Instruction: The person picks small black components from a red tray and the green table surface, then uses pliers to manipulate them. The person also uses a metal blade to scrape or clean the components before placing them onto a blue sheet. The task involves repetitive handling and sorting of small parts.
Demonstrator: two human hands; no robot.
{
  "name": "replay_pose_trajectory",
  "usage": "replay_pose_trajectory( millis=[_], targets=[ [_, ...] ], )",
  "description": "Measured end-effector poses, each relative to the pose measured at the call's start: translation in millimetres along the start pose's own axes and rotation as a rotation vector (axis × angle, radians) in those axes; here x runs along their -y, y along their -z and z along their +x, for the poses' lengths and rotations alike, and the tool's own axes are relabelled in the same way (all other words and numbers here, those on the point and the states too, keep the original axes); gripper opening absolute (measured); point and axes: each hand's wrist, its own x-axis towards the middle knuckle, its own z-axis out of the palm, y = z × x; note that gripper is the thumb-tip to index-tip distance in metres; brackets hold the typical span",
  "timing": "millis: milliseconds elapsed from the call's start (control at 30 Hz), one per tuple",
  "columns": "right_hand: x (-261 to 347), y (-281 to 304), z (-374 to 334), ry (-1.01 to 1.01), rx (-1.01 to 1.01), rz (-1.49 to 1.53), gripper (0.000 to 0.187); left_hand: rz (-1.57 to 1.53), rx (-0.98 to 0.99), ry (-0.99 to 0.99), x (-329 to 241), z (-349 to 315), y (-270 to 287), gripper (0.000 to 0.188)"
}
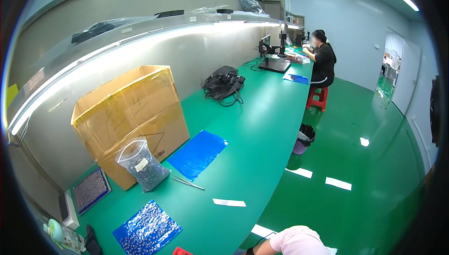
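Neither of my hands is in view. At the lower edge a pink sleeve (pixel 299 241) and a bit of bare arm with a dark band show, on my right side; the hand beyond is cut off. Closest on the green table lies a blue sheet (pixel 122 232) covered with many small greyish pieces (pixel 148 229). Behind it a clear zip bag (pixel 148 168) full of small dark pieces leans against a cardboard box (pixel 133 114). Metal tweezers (pixel 188 182) rest beside the bag. A white paper strip (pixel 229 202) lies to their right.
A bare blue sheet (pixel 199 154) and a black bag (pixel 224 84) lie farther along the table. At left are a tray of small pieces (pixel 91 190) and a bottle (pixel 65 234). A co-worker (pixel 322 58) sits on a red stool (pixel 318 98); a bin (pixel 304 139) stands beside the table.
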Motion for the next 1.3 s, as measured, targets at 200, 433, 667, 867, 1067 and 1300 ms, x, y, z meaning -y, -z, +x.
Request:
replay_pose_trajectory(
  millis=[200, 433, 667, 867, 1067, 1300],
  targets=[
    [0.2, -8.4, -16.8, 0.006, -0.075, -0.019, 0.023, -0.029, 0.058, 0.017, 6.6, -8.1, -8.2, 0.019],
    [14.8, 20.5, -98.3, 0.390, -0.247, 0.168, 0.016, -0.056, 0.048, 0.028, -0.6, -24.9, -9.6, 0.019],
    [33.3, 108.6, -179.2, 0.330, -0.316, 0.360, 0.014, -0.066, -0.068, 0.117, -9.7, -37.6, -18.1, 0.016],
    [22.5, 175.9, -141.9, 0.022, -0.365, 0.511, 0.022, -0.030, -0.219, -0.031, 5.1, -44.4, 2.0, 0.015],
    [14.3, 190.0, -85.7, -0.206, -0.465, 0.455, 0.028, 0.118, -0.426, 0.035, 30.7, -71.2, 40.6, 0.016],
    [41.6, 175.7, -56.4, -0.162, -0.774, -0.022, 0.044, 0.121, -0.611, 0.075, 51.4, -83.6, 45.0, 0.018]
  ],
)
